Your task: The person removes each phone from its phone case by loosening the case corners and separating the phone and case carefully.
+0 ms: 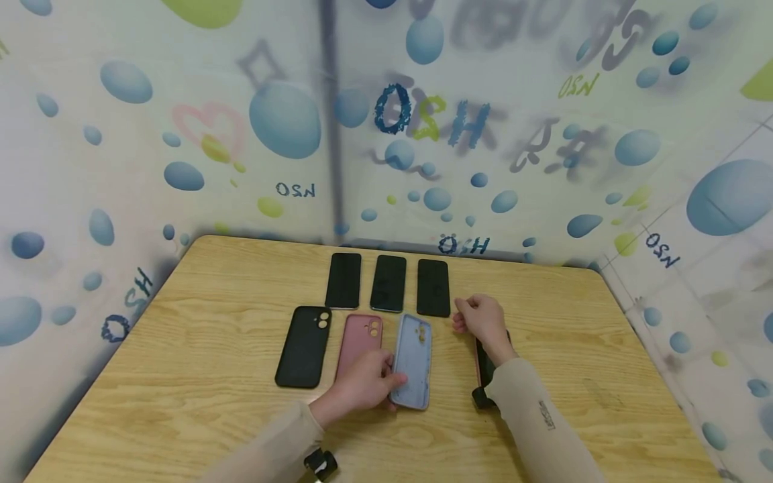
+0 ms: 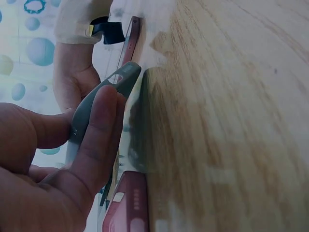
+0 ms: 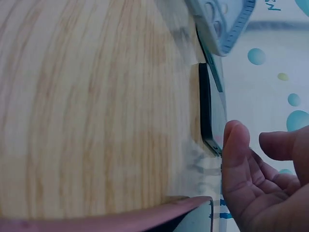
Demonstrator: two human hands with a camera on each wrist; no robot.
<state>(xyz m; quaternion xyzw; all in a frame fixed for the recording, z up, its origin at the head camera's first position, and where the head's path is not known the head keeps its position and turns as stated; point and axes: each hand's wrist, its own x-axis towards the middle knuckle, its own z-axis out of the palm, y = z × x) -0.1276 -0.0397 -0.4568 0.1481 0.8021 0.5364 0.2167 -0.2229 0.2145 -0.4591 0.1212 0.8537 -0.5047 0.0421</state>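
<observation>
My left hand [image 1: 366, 380] pinches the lower left edge of a light blue phone case [image 1: 414, 362], thumb on one side and fingers on the other. In the left wrist view, that case [image 2: 126, 77] is lifted off the wood. A pink phone case [image 1: 357, 339] lies beside it, partly hidden by the hand. My right hand [image 1: 483, 318] hovers beside the rightmost black phone [image 1: 433, 288]. Its fingers are loosely bent, with a gap to the thumb and nothing held, as the right wrist view shows. Below the right forearm lies a phone in a pink case [image 1: 484, 365], partly covered.
Two more black phones, one in the middle [image 1: 388, 284] and one on the left [image 1: 343, 280], lie in the back row. A black phone case [image 1: 304, 347] lies at the left of the front row. The wooden table [image 1: 199, 335] meets a patterned wall covering [image 1: 241, 201].
</observation>
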